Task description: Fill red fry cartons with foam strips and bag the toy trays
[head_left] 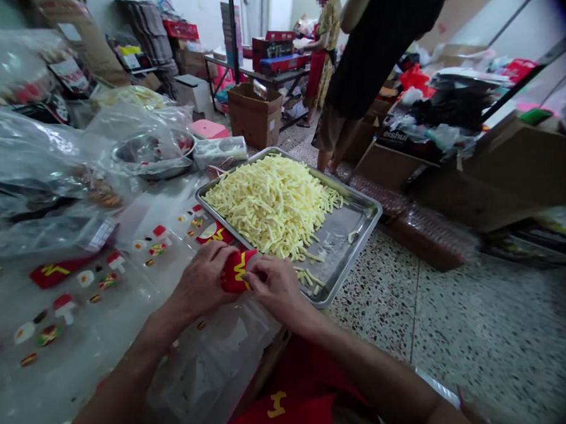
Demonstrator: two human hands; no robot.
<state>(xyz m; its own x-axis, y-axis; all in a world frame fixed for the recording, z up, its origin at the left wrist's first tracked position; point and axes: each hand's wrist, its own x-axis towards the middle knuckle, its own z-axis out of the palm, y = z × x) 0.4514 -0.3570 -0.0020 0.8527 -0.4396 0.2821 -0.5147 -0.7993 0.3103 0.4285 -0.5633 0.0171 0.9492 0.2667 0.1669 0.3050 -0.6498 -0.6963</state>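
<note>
My left hand is wrapped round a small red fries carton with a yellow zigzag on it. My right hand pinches the carton's right side with thumb and fingers. Just beyond both hands, a metal tray carries a heap of pale yellow fry-shaped strips, with a few loose ones near its front edge. Another red piece with yellow marking lies behind my left hand, partly hidden. A flat red carton rests further left on the plastic sheet.
Small food-shaped pieces, such as a red-and-white one, dot the plastic-covered table. Clear bags and a metal bowl stand at the back left. Two people, a cardboard box and piled boxes are beyond.
</note>
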